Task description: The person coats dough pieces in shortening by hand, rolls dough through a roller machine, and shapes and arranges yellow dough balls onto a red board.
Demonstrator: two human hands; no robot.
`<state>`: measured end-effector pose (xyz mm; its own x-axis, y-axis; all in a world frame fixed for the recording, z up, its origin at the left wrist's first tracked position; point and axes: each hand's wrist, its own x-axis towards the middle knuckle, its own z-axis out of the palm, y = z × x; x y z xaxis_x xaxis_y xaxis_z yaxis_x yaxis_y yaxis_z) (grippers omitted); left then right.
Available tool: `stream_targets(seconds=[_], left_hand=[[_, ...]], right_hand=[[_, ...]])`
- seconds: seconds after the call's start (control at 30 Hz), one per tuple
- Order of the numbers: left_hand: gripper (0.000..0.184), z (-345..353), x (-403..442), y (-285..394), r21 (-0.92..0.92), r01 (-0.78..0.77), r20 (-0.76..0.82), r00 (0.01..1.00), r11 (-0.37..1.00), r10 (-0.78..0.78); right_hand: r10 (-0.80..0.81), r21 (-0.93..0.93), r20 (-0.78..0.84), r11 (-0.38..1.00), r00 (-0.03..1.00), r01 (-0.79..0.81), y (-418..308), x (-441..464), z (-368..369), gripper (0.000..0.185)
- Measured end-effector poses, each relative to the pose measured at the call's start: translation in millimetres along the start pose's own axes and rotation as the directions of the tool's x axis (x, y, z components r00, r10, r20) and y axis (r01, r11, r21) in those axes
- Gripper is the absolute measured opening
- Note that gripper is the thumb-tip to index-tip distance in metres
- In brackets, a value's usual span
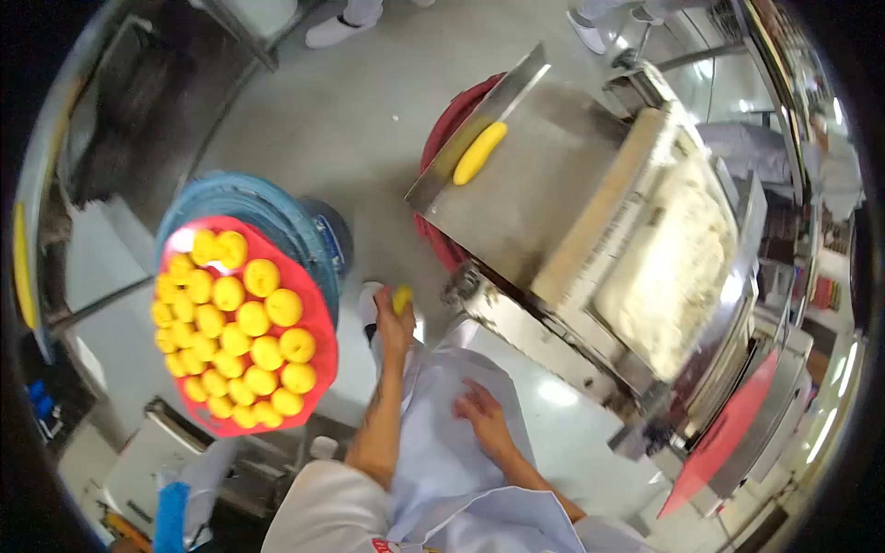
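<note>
My left hand (395, 324) is closed around a small yellow dough piece (402, 297), largely hidden by the fingers. With fingers spread, my right hand (481, 411) is in front of my white apron (442, 387) and holds nothing. To the left, a red tray (316, 313) carries many round yellow dough balls (253, 319) laid close together. Ahead on the right, a long yellow dough roll (480, 154) lies along the raised left edge of a metal chute (553, 157), apart from both hands.
Under the red tray stands a blue barrel (241, 189). The machine (553, 341) at right has a trough with a white, floury mass (664, 276). A red tub (441, 138) is partly hidden beneath the chute. Other people's shoes (336, 32) show at the top.
</note>
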<state>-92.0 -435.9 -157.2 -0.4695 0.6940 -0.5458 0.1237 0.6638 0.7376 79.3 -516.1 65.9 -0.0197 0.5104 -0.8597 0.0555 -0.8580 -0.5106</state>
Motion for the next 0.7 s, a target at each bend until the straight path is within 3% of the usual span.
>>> stream_targets(seconds=[0.03,0.07,0.13,0.2,0.23,0.3,0.33,0.37,0.43,0.47,0.5,0.53,0.57,0.6,0.67,0.7], left_hand=[[0.062,-39,-54,66,-0.029,0.100,0.065,0.993,0.995,-0.098],[0.063,-70,-100,107,0.002,-0.014,0.095,0.995,1.000,0.014],[0.052,-120,-169,163,0.292,-0.464,0.260,0.880,0.836,0.397],[0.035,-166,-198,247,0.136,-0.661,0.441,0.708,0.738,0.552],[0.027,-183,-203,275,0.037,-0.737,0.514,0.593,0.674,0.620],[0.011,-202,-178,301,-0.045,-0.463,0.352,0.822,0.885,0.447],[0.012,-188,-158,335,0.139,-0.544,0.183,0.836,0.828,0.518],[0.017,-167,-123,351,0.202,-0.619,0.135,0.785,0.759,0.604],[0.024,-99,-31,351,0.169,-0.584,0.244,0.805,0.794,0.540],[0.032,-56,-5,366,0.261,-0.638,0.315,0.766,0.724,0.561],[0.043,-22,10,374,0.347,-0.683,0.388,0.729,0.643,0.564],[0.049,2,18,367,0.436,-0.651,0.421,0.758,0.621,0.499],[0.055,24,29,361,0.520,-0.622,0.438,0.783,0.585,0.443],[0.062,45,39,358,0.598,-0.589,0.436,0.808,0.544,0.396],[0.067,60,46,335,0.646,-0.577,0.371,0.810,0.500,0.455],[0.070,63,51,331,0.669,-0.574,0.336,0.800,0.472,0.497]], right_hand=[[-0.009,0.110,0.014,0.994,1.000,0.008,-14,-1,20,0.059],[0.035,0.252,0.027,0.967,0.999,-0.041,-29,-5,40,0.059],[0.041,0.475,0.097,0.876,0.994,-0.082,-74,-27,60,0.057],[-0.055,0.634,0.180,0.770,0.982,-0.073,-127,-61,61,0.053],[-0.130,0.612,0.205,0.791,0.970,-0.024,-147,-77,53,0.051],[-0.231,0.561,0.246,0.826,0.941,0.057,-170,-121,27,0.048],[-0.239,0.547,0.229,0.833,0.944,0.079,-184,-142,13,0.049],[-0.281,0.607,0.218,0.789,0.934,0.096,-191,-158,-3,0.051],[-0.350,0.724,0.141,0.675,0.926,0.145,-203,-179,-38,0.054],[-0.453,0.552,-0.068,0.726,0.889,0.411,-214,-181,-57,0.059],[-0.565,0.299,-0.240,0.731,0.790,0.613,-234,-183,-78,0.062],[-0.648,-0.011,-0.399,0.711,0.649,0.703,-254,-186,-99,0.064],[-0.754,-0.342,-0.475,0.633,0.453,0.695,-287,-187,-121,0.064],[-0.687,-0.266,-0.597,0.657,0.415,0.705,-325,-192,-135,0.060],[-0.642,-0.321,-0.717,0.652,0.273,0.687,-374,-175,-158,0.050],[-0.675,-0.446,-0.722,0.624,0.155,0.642,-385,-150,-168,0.045]])
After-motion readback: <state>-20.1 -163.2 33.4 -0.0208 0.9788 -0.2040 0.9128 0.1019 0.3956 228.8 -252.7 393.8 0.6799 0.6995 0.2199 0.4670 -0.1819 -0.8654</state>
